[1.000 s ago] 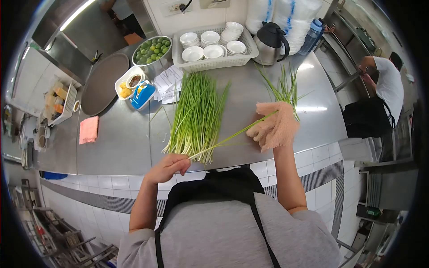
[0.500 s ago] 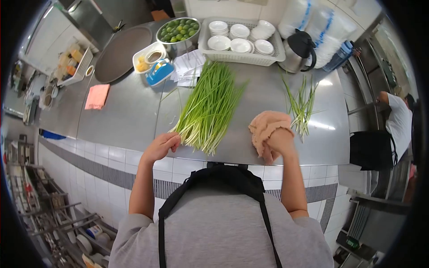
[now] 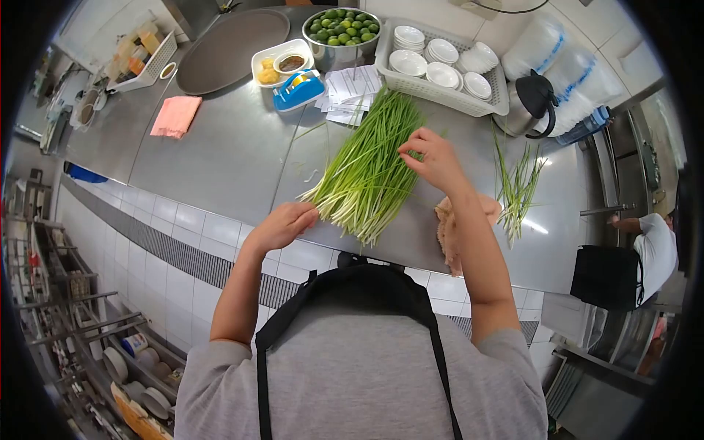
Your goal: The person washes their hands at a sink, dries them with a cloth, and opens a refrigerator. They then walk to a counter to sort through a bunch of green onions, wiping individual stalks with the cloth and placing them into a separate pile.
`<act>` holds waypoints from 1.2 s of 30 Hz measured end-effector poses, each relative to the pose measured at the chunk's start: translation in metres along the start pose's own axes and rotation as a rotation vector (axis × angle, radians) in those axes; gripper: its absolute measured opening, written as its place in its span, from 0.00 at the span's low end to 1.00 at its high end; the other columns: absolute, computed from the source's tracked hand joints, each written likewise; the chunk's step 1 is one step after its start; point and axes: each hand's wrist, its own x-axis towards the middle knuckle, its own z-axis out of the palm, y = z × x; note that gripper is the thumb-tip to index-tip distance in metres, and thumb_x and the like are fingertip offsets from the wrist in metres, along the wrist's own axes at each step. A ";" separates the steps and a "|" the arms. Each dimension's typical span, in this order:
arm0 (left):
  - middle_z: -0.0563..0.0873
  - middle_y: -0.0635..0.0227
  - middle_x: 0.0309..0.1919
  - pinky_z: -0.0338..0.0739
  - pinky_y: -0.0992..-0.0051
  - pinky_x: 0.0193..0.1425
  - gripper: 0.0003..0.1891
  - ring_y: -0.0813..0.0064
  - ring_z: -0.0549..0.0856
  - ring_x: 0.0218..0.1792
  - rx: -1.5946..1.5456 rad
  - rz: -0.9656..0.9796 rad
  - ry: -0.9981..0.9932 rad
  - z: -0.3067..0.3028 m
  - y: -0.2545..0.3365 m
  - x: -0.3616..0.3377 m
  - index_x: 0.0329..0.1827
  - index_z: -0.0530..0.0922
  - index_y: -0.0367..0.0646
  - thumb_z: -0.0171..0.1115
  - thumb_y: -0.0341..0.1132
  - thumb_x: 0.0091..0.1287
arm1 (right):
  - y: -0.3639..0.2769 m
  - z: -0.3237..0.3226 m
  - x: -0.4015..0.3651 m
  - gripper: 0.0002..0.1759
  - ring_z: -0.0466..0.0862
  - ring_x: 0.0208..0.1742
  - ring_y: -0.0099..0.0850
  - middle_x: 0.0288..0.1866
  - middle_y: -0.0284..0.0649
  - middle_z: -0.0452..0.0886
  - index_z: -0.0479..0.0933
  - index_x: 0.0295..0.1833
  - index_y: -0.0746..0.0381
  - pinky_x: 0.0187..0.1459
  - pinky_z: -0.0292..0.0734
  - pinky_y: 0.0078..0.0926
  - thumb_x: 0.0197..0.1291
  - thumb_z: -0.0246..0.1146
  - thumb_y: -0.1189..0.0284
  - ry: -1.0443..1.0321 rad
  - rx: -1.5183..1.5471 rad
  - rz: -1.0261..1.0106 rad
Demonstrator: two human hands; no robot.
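One chive pile [image 3: 367, 172] touches left hand [image 3: 282, 224] at roots, right hand [image 3: 433, 158] seemingly mid-stalk.

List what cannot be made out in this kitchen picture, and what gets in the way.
Head view, left hand: its curled fingers hide any grip on the white ends of the chive pile.
Head view, right hand: too small to tell whether it pinches a stalk.
Head view, cloth: the right forearm covers much of it.
Head view, paper slips: writing too small to read.
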 end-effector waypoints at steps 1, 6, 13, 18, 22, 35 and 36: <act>0.72 0.63 0.17 0.67 0.72 0.29 0.16 0.69 0.72 0.21 -0.003 -0.003 0.001 0.000 0.001 -0.001 0.25 0.69 0.35 0.44 0.38 0.67 | 0.003 0.005 0.003 0.05 0.74 0.30 0.30 0.31 0.35 0.74 0.78 0.33 0.60 0.33 0.70 0.24 0.48 0.61 0.74 0.035 -0.001 -0.099; 0.70 0.66 0.18 0.66 0.75 0.27 0.15 0.73 0.71 0.21 0.105 0.152 0.068 -0.006 0.010 -0.008 0.24 0.68 0.38 0.44 0.38 0.67 | 0.003 0.007 -0.007 0.05 0.72 0.26 0.23 0.31 0.33 0.75 0.78 0.34 0.61 0.29 0.68 0.19 0.49 0.61 0.77 0.050 0.179 0.079; 0.75 0.55 0.23 0.68 0.66 0.34 0.13 0.56 0.74 0.28 0.131 0.086 0.019 -0.015 0.015 -0.007 0.28 0.70 0.33 0.47 0.36 0.65 | -0.002 0.028 -0.039 0.06 0.74 0.25 0.26 0.26 0.36 0.75 0.80 0.32 0.61 0.29 0.70 0.22 0.47 0.61 0.73 -0.008 0.244 0.254; 0.75 0.56 0.23 0.68 0.66 0.34 0.13 0.56 0.75 0.28 0.136 0.098 0.021 -0.017 0.014 -0.006 0.28 0.70 0.34 0.47 0.36 0.65 | 0.005 0.037 -0.044 0.07 0.74 0.24 0.27 0.27 0.36 0.75 0.80 0.32 0.61 0.29 0.70 0.23 0.47 0.61 0.71 0.103 0.250 0.323; 0.75 0.56 0.22 0.68 0.66 0.34 0.13 0.56 0.75 0.28 0.143 0.102 0.018 -0.017 0.013 -0.007 0.27 0.70 0.35 0.47 0.36 0.65 | 0.016 0.044 -0.042 0.10 0.74 0.24 0.28 0.26 0.38 0.76 0.79 0.37 0.61 0.30 0.70 0.23 0.49 0.60 0.70 0.090 0.137 0.372; 0.72 0.59 0.20 0.67 0.69 0.31 0.14 0.61 0.72 0.25 0.150 0.135 0.030 -0.008 0.002 -0.014 0.25 0.69 0.35 0.47 0.36 0.66 | 0.000 0.050 -0.032 0.11 0.75 0.27 0.29 0.31 0.37 0.76 0.78 0.42 0.60 0.31 0.71 0.25 0.51 0.59 0.73 0.126 0.242 0.271; 0.69 0.62 0.18 0.66 0.72 0.29 0.14 0.66 0.70 0.23 0.136 0.160 0.041 -0.007 0.000 -0.014 0.24 0.67 0.36 0.46 0.35 0.66 | -0.003 0.049 -0.032 0.11 0.75 0.27 0.29 0.31 0.37 0.76 0.78 0.42 0.60 0.31 0.71 0.25 0.51 0.59 0.73 0.126 0.242 0.270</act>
